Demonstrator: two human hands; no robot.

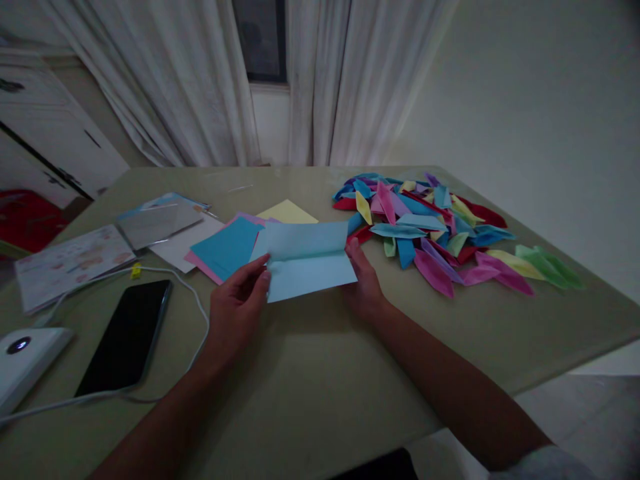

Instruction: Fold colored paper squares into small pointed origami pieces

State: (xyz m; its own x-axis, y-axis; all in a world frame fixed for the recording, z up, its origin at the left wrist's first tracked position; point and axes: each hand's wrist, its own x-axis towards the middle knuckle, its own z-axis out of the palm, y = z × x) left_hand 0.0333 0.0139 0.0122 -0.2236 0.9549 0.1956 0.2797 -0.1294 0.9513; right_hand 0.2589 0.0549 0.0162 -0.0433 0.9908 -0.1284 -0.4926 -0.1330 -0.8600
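A light blue sheet of origami paper (310,275), with a crease running across its middle, is held up above the table between my two hands. My left hand (241,301) pinches its left edge near the crease, thumb in front. At the right edge, my right hand (366,280) grips the sheet, with part of the fingers hidden behind it. Behind the sheet lie loose square papers in blue (230,248), pink and pale yellow (289,211). A heap of folded paper pieces (420,220) in many colours spreads out to the right.
On the left of the table (310,393) lie a black phone (127,337), a white cable (203,313), a white device (30,360), a printed card (75,263) and a clear plastic sleeve (155,223). Curtains (190,80) hang beyond the far edge. A dark object (380,467) shows at the near edge.
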